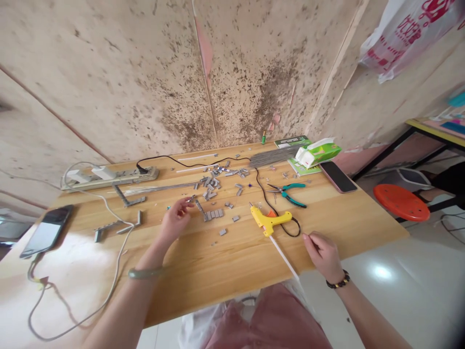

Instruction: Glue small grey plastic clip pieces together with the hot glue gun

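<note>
My left hand (177, 218) is over the table with its fingers drawn together on a small grey piece (191, 198). Right beside those fingers lies an L-shaped row of grey blocks (212, 214). A heap of loose grey blocks (209, 185) is just beyond it. My right hand (322, 251) is closed near the table's front edge, and whatever it may hold is hidden. To its left rests a yellow glue gun (269, 220), a white glue stick (285, 256) reaching from its back end. Teal-handled pliers (290, 193) lie behind the glue gun.
Thin grey rods (278, 155) lie toward the wall by a green tissue pack (319, 152). A phone (337, 177) lies on the right, another phone (48, 231) on the left. A power strip (109, 177) and a white cable (119, 264) occupy the left, near joined grey pieces (129, 199).
</note>
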`<action>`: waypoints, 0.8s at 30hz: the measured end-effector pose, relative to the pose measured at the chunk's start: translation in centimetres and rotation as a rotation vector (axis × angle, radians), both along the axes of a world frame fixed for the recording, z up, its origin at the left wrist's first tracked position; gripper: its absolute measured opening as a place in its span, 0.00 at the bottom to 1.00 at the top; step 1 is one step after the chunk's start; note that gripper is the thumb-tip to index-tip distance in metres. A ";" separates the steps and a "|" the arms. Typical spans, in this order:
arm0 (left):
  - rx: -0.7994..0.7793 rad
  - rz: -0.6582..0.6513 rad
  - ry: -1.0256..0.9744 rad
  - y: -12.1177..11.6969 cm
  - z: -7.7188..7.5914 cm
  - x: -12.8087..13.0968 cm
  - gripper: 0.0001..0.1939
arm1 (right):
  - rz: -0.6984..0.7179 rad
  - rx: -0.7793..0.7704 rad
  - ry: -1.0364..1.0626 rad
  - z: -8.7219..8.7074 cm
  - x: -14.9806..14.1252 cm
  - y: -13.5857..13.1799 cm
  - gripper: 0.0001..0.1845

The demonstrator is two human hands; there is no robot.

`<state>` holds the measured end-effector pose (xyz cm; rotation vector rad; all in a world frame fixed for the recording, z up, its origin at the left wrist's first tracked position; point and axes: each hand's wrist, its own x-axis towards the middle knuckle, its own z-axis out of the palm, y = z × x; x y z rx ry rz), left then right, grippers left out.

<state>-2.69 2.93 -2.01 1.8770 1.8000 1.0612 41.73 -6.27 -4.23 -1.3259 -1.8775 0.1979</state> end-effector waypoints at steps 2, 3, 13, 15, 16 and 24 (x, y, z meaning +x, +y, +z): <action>-0.075 -0.130 0.004 -1.1 -0.3 0.2 0.33 | -0.004 -0.001 0.004 0.1 -0.1 0.0 0.18; -0.104 -0.142 0.020 -1.4 -0.5 0.5 0.37 | -0.007 -0.001 0.005 0.2 -0.1 0.0 0.18; -0.193 -0.053 0.052 -0.7 -0.1 2.9 0.37 | -0.017 -0.001 0.013 0.1 0.0 0.0 0.18; -0.196 -0.053 0.016 -1.1 0.1 2.9 0.37 | -0.020 0.003 0.012 0.1 0.0 0.0 0.18; -0.192 -0.055 0.000 -1.4 0.2 2.7 0.37 | -0.022 0.006 0.012 0.1 0.1 0.0 0.18; -0.157 0.125 0.144 -3.7 1.0 -2.4 0.36 | -0.038 -0.014 0.010 0.1 0.1 0.0 0.18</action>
